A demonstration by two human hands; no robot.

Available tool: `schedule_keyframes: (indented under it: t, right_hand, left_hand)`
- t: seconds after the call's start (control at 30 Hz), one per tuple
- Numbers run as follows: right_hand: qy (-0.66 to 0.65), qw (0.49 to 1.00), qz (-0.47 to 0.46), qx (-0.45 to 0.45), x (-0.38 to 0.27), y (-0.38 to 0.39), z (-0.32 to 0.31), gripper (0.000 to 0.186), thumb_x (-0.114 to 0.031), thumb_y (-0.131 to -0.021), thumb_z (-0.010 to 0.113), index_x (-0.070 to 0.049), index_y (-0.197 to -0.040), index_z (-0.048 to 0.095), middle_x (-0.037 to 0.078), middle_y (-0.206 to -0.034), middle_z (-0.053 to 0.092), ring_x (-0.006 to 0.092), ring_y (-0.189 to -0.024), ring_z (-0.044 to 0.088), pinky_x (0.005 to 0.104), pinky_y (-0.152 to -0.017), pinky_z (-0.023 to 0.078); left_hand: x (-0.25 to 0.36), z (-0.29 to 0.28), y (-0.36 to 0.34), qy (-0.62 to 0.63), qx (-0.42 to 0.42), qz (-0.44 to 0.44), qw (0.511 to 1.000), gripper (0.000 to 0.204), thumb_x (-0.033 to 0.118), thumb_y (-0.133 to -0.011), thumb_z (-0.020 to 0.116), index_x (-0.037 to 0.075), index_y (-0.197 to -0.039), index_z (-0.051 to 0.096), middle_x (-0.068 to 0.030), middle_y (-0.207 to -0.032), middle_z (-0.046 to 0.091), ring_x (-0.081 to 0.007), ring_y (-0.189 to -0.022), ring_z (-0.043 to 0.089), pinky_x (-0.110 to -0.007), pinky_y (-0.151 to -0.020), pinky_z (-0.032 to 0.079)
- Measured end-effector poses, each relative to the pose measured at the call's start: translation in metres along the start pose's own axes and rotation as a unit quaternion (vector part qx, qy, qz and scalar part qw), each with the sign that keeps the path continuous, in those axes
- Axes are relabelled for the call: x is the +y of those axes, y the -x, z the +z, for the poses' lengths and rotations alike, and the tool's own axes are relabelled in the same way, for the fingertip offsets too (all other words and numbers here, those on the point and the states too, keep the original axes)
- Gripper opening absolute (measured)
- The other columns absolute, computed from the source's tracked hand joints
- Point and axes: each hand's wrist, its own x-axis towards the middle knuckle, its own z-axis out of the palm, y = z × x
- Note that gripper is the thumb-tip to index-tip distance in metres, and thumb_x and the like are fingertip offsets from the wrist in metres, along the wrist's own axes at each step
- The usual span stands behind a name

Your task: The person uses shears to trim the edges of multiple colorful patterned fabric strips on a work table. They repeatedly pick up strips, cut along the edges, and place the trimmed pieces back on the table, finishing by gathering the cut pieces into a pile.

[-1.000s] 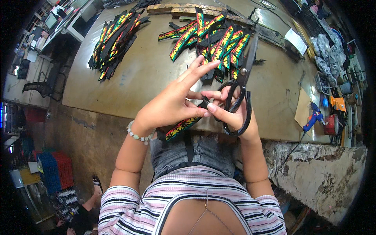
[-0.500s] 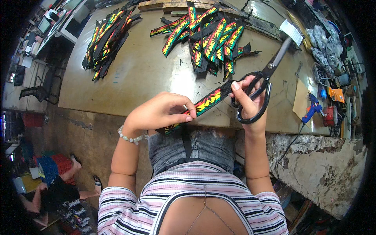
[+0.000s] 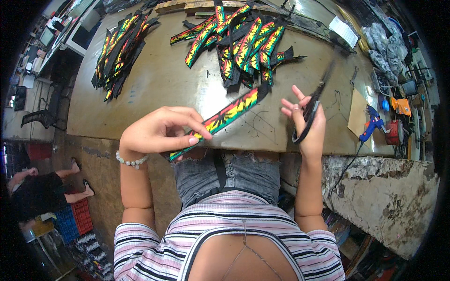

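Hands: L hand (image 3: 164,131), centre-left of frame, is closed on a patterned strip (image 3: 229,114), thumb against fingers. R hand (image 3: 309,122), right of centre, carries black-handled scissors (image 3: 311,112) — fingers loosely spread, not clenched. Blades are blurred; cannot tell if parted.

Strip: mid-frame, slanting from lower left to upper right over the front edge of the worktop (image 3: 159,98). Grip is nr. the lower end, prob. so that most of the length, incl. the black far end, lies exposed. Whether that end touches the pile behind it cannot be told.

Scissors: tips point to upper right, away from both strip and L hand. Carrying them hooked in the palm presumably leaves the R fingertips usable w/o setting the tool down.

Stock: two lots, well apart. Bundle of strips (image 3: 122,51), upper left, lies roughly parallel; loose pile (image 3: 251,44), upper centre, lies criss-crossed, approx. in line w/ the held strip. The gap appears to serve separation — inference only.

Periphery: blue glue gun (image 3: 372,124) at right of frame, beside brown card (image 3: 357,110), apparently out of the hands' way, as is the white paper (image 3: 342,32), upper right.
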Motion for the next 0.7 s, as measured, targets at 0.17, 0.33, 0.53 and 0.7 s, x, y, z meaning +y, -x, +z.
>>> schedule_keyframes:
  t: [0.17,0.33,0.53,0.7]
  right_hand:
    - [-0.175,0.976,0.068,-0.107,-0.005,0.005,0.021,0.02,-0.006,-0.092,0.063,-0.005,-0.103,0.046,0.03,-0.13,0.053,0.0343,-0.114,0.06,0.0408,-0.089,0.053]
    - [-0.146,0.988,-0.033,-0.048,-0.01,0.001,0.042,0.029,0.003,-0.085,0.071,-0.006,-0.098,0.047,0.02,-0.103,0.067,0.0256,-0.097,0.068,0.0349,-0.086,0.053]
    - [-0.011,0.999,-0.028,0.012,-0.019,0.002,0.038,0.022,0.0,-0.085,0.072,-0.003,-0.092,0.051,0.01,-0.082,0.068,0.0186,-0.074,0.07,0.0268,-0.066,0.057]
    - [0.019,0.999,-0.025,0.044,-0.032,0.002,0.013,0.016,-0.004,-0.09,0.067,-0.001,-0.092,0.051,0.018,-0.096,0.068,0.02,-0.076,0.07,0.0286,-0.066,0.058]
  left_hand:
    - [-0.005,0.004,0.007,0.018,-0.038,-0.013,0.999,0.017,0.006,-0.089,0.065,0.001,-0.104,0.072,-0.0067,-0.096,0.063,-0.0065,-0.069,0.056,-0.02,-0.056,0.045]
    - [-0.011,0.006,0.007,-0.007,-0.063,0.002,0.998,0.021,0.007,-0.092,0.062,0.003,-0.111,0.07,-0.0071,-0.1,0.063,-0.0088,-0.075,0.06,-0.021,-0.056,0.048]
    - [-0.019,-0.005,0.016,0.105,-0.07,-0.038,0.991,0.021,0.003,-0.092,0.061,-0.004,-0.111,0.068,-0.0116,-0.105,0.06,-0.0096,-0.069,0.061,-0.021,-0.053,0.052]
    - [-0.035,-0.014,0.027,0.2,-0.035,-0.031,0.979,0.014,-0.005,-0.086,0.064,-0.012,-0.096,0.069,-0.0194,-0.101,0.061,-0.0159,-0.058,0.065,-0.023,-0.049,0.055]
